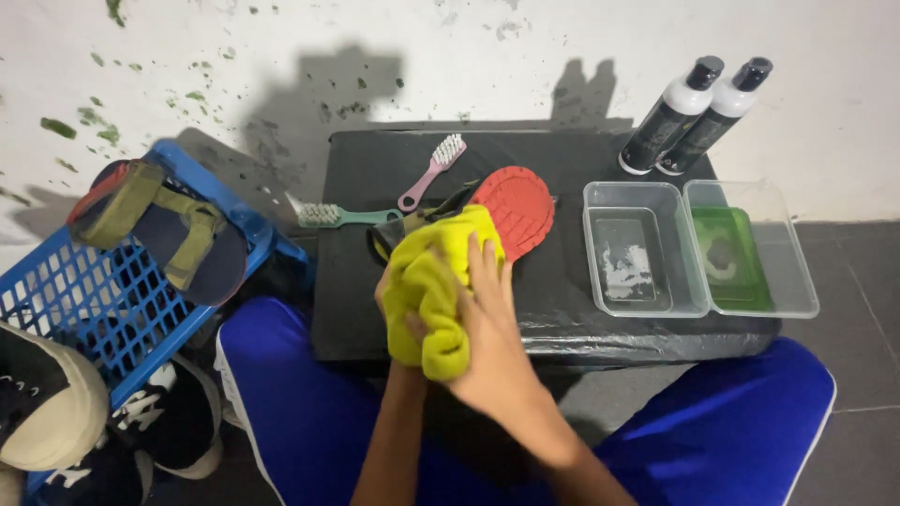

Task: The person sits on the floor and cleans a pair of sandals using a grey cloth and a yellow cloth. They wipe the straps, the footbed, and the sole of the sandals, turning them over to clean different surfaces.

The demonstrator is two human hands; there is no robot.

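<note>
Wiping step in hand. Right hand (pixel 487 328) pressed yellow cloth (pixel 436 286) against shoe (pixel 497 211), red sole up, just beyond fingers. Left hand (pixel 389 290) mostly hidden under cloth, grip unclear. Brushes (pixel 375 201) lay beyond. Next move likely needed firm, steady hold.
</note>
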